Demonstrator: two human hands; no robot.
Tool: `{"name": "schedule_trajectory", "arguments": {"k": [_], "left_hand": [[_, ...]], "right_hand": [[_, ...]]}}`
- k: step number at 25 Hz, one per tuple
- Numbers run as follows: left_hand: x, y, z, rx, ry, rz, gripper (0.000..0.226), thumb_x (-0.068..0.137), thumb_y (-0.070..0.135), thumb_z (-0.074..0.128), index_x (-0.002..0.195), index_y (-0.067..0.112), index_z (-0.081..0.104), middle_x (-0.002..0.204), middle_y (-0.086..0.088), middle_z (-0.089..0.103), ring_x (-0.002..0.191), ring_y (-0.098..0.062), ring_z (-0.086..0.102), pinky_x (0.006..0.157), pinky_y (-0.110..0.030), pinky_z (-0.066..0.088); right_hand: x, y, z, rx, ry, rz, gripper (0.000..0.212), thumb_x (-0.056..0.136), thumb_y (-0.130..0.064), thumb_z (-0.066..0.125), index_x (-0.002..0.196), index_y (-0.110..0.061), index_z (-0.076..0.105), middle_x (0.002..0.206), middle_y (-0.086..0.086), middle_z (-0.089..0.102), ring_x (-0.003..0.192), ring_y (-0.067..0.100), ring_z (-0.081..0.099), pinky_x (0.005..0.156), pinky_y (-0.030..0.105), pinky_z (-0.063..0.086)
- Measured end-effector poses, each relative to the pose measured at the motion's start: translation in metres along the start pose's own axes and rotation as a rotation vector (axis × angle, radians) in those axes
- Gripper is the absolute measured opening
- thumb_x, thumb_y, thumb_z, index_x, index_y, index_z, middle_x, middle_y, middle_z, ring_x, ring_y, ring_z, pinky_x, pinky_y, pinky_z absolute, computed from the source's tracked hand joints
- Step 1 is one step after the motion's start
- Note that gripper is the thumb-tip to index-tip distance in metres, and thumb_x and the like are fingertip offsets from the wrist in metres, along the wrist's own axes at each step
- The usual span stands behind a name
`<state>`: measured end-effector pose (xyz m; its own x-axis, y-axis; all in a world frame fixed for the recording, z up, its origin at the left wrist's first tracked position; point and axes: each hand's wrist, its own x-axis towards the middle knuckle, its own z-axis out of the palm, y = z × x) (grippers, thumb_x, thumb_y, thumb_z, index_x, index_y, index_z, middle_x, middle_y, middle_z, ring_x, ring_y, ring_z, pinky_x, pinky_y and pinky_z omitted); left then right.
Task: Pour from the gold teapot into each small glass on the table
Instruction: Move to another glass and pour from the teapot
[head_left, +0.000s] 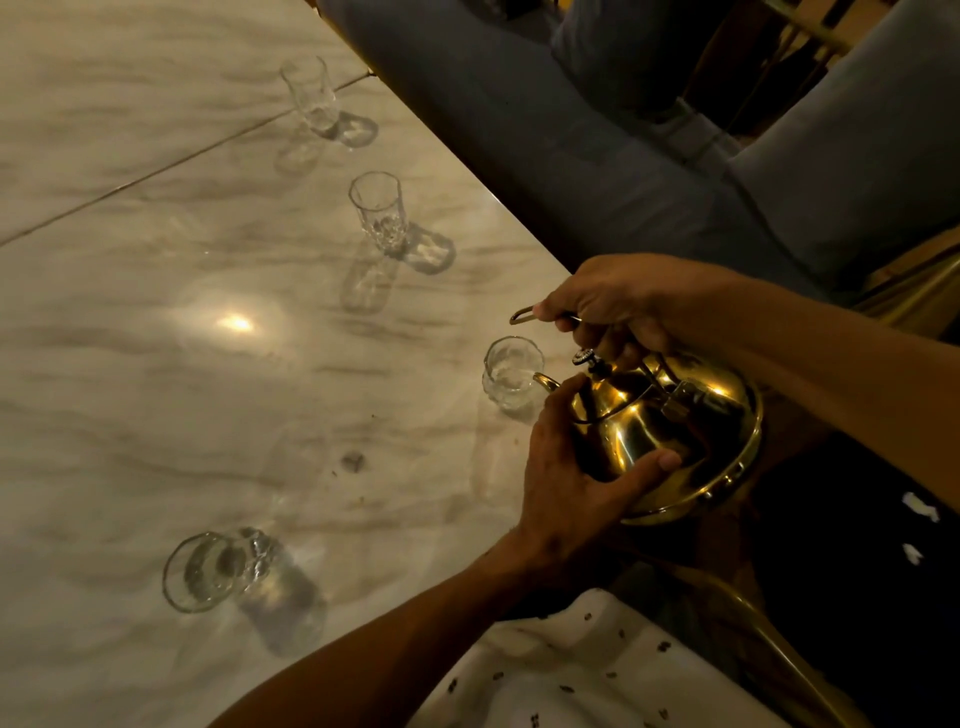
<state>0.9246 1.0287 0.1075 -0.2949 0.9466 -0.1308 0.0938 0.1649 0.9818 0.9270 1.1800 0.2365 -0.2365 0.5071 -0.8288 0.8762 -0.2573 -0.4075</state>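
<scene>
The right hand (608, 306) is clenched round the handle (522, 315) of the teapot (675, 415), just above the lid knob (584, 357). The left hand (566, 467) cups the pot's body from 8 o'clock, its fingers curved beside the spout (545, 380) and its thumb across the belly. The teapot is tilted at the 3 o'clock edge of the table (156, 364). Its base-to-lid axis runs from 4 to 10 o'clock, and the spout points to 9 o'clock at the rim of the 1st glass (511, 371). From there the 2nd glass (376, 213) and 3rd glass (309, 93) stand toward 11 o'clock, and the 4th glass (208, 569) at 8.
</scene>
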Motion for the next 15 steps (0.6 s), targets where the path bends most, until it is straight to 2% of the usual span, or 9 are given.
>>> {"name": "schedule_trajectory", "arguments": {"k": [2, 5, 9, 15], "left_hand": [[0.0005, -0.0024, 0.0027, 0.018, 0.000, -0.011, 0.098, 0.055, 0.096, 0.061, 0.138, 0.054, 0.030, 0.141, 0.011, 0.051, 0.126, -0.015, 0.058, 0.099, -0.034, 0.057], [0.0015, -0.0023, 0.0032, 0.017, 0.012, -0.018, 0.090, 0.057, 0.092, 0.065, 0.133, 0.060, 0.028, 0.141, 0.010, 0.052, 0.125, -0.016, 0.059, 0.098, -0.042, 0.058], [0.0031, -0.0025, 0.0038, -0.001, 0.017, -0.016, 0.086, 0.062, 0.073, 0.075, 0.133, 0.058, 0.030, 0.140, 0.010, 0.052, 0.124, -0.015, 0.060, 0.096, -0.042, 0.059], [0.0050, -0.0055, 0.0031, -0.013, 0.026, -0.014, 0.086, 0.064, 0.068, 0.076, 0.136, 0.054, 0.031, 0.140, 0.009, 0.052, 0.124, -0.013, 0.059, 0.097, -0.039, 0.059]], "right_hand": [[0.0008, 0.0002, -0.0012, 0.005, -0.006, -0.004, 0.033, 0.094, -0.030, 0.048, 0.065, -0.015, 0.047, 0.039, -0.005, 0.036, 0.030, 0.006, 0.026, 0.032, 0.015, 0.024], [0.0013, -0.0002, -0.0022, 0.009, -0.018, -0.001, 0.033, 0.094, -0.030, 0.046, 0.064, -0.016, 0.046, 0.036, -0.005, 0.037, 0.028, 0.006, 0.027, 0.031, 0.013, 0.025], [0.0010, -0.0029, -0.0025, -0.011, -0.009, -0.009, 0.035, 0.095, -0.031, 0.046, 0.064, -0.015, 0.045, 0.038, -0.005, 0.034, 0.027, 0.006, 0.024, 0.031, 0.012, 0.023], [0.0023, -0.0042, -0.0019, 0.013, -0.052, 0.005, 0.035, 0.096, -0.031, 0.044, 0.064, -0.016, 0.046, 0.030, -0.007, 0.036, 0.024, 0.005, 0.026, 0.032, 0.010, 0.024]]}}
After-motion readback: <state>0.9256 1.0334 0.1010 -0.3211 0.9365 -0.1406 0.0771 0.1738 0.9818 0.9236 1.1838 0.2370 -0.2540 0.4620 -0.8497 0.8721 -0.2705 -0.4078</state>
